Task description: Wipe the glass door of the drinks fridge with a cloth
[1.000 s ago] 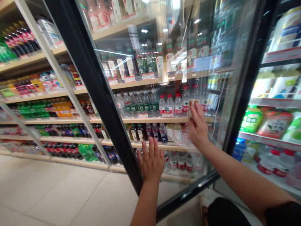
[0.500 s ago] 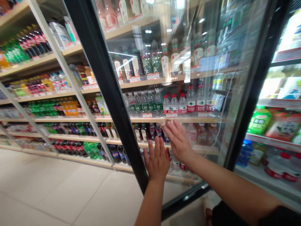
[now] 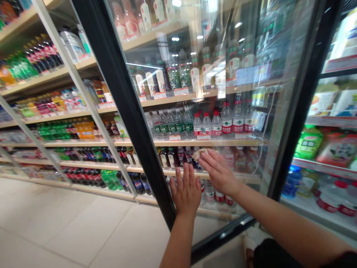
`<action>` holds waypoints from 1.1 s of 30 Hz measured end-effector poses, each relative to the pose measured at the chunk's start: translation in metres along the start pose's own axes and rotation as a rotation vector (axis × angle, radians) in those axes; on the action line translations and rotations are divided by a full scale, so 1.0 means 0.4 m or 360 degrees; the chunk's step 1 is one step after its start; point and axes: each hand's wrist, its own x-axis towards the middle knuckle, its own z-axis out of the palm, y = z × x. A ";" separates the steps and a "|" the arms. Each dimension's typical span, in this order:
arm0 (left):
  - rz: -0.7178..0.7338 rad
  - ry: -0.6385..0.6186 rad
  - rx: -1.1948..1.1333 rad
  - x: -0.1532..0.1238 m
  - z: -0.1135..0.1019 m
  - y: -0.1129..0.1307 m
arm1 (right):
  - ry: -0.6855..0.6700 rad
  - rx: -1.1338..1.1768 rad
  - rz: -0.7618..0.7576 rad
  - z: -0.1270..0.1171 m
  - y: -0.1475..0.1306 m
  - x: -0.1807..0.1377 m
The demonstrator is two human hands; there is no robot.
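Observation:
A glass door (image 3: 240, 111) with a black frame stands swung open in front of me. My left hand (image 3: 185, 191) lies flat against its lower left part, fingers stretched upward and slightly apart, holding nothing. To the right and a little higher, my right hand (image 3: 217, 169) presses a crumpled, pale cleaning cloth (image 3: 198, 153) against the glass. The cloth pokes out past the fingertips and along the top of the hand; the rest is hidden under the palm.
Through the glass show shelves of bottled drinks (image 3: 206, 124). More drink shelves (image 3: 78, 115) run off to the left above a tiled floor (image 3: 61, 223). On the right, the open fridge (image 3: 323, 163) holds bottles and packs. The door's lower black rail (image 3: 223, 236) is near my legs.
My right hand has slid slightly down and to the right on the glass, and more of the cloth shows above it. My left hand has stayed in place.

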 end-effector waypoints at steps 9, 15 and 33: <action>0.0005 -0.0007 0.0032 -0.001 0.004 -0.003 | 0.0363 0.0009 0.0373 -0.035 0.100 -0.017; 0.0000 -0.0008 0.0027 -0.001 0.012 -0.003 | 0.0213 -0.0018 0.0244 -0.052 0.136 -0.069; -0.0022 -0.0027 0.0018 -0.007 0.010 -0.004 | 0.0638 -0.0016 0.1113 -0.120 0.294 -0.129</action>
